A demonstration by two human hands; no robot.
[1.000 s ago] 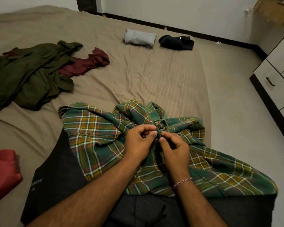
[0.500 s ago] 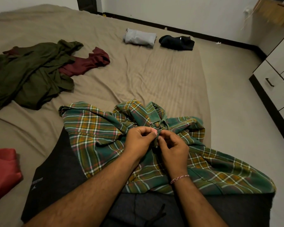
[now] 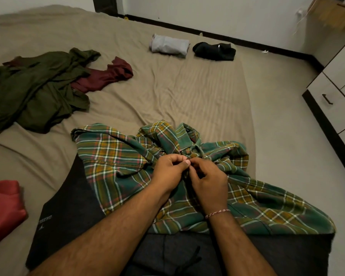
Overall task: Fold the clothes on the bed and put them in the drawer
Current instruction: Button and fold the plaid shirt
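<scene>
A green and yellow plaid shirt (image 3: 116, 156) lies crumpled on the near part of the bed (image 3: 177, 92), partly over my lap. My left hand (image 3: 168, 173) and my right hand (image 3: 208, 180) meet at the shirt's front, just below the collar, and both pinch the fabric there with curled fingers. An olive green garment (image 3: 34, 90) and a maroon one (image 3: 106, 75) lie unfolded at the left. A folded grey garment (image 3: 169, 45) and a folded black one (image 3: 214, 50) sit at the far edge of the bed.
A white chest of drawers (image 3: 335, 92) with a dark handle stands at the right, drawers closed, across a strip of floor. A red cloth (image 3: 4, 202) lies at the left edge. My dark shorts (image 3: 68, 212) fill the bottom.
Both hands have stayed at the shirt's front and shifted slightly toward me; the fingertips have drawn closer together on the fabric. The shirt has barely moved.
</scene>
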